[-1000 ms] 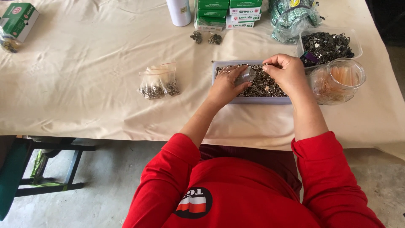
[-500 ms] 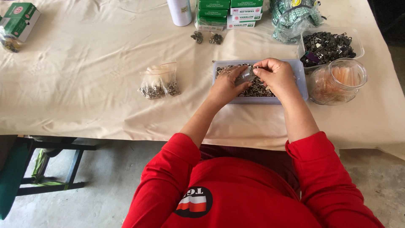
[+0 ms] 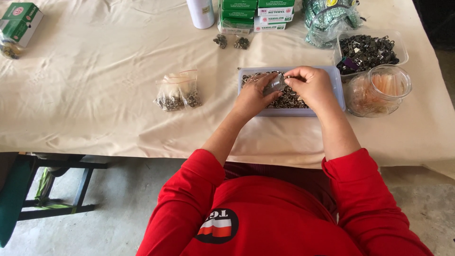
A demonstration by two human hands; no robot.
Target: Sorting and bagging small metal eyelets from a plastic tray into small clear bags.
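Small clear bag [image 3: 274,86] pinched in left hand [image 3: 253,98], just left of right hand [image 3: 310,85]; right fingertips closed at its mouth, contents unclear, both above grey tray [image 3: 339,85].

A matt, creased cream cloth [image 3: 95,95] covers the desk. On it, the pale tray [image 3: 339,90] looks like smooth plastic and holds small, dull-shining metal pieces [image 3: 289,100]. Right of the tray, the round jar [image 3: 379,90] is clear and glossy. Left of the tray, the small bags [image 3: 177,92] are thin, shiny plastic film. Behind the tray, the green boxes [image 3: 239,9] look like printed card.
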